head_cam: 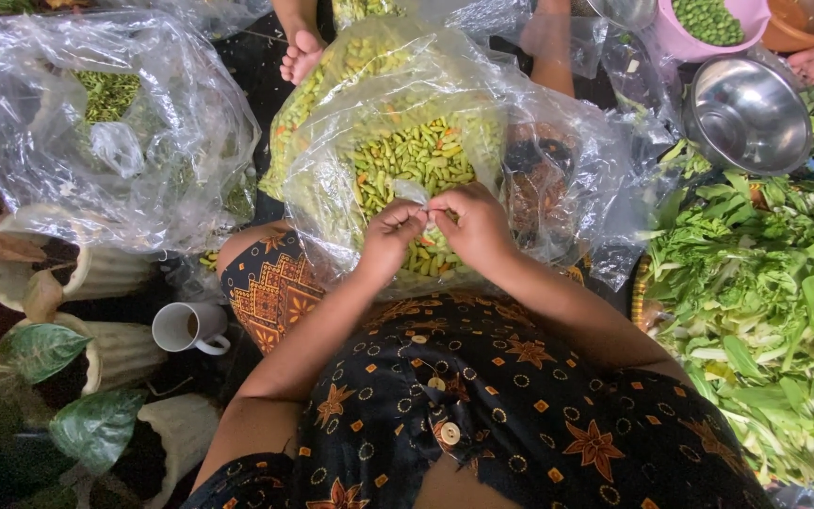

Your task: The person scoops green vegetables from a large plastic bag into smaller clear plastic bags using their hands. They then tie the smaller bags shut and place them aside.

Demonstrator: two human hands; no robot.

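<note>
both hands pinch the rim of a clear plastic bag of green chillies (416, 160). left hand (390, 238) and right hand (473, 226) are closed, fingertips nearly touching.

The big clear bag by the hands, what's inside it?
The clear bag holds many small green chillies, a few orange. Both hands, left hand and right hand, cover some; how deep the pile goes is hidden.

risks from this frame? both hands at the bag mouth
1. Both the left hand and right hand pinch the thin clear plastic bag at its mouth; the film could tear or slip, spilling the green chillies.
2. The bag rests on the person's lap, so it may tip sideways.
3. A white mug stands close by the knee and could be knocked over.
</note>
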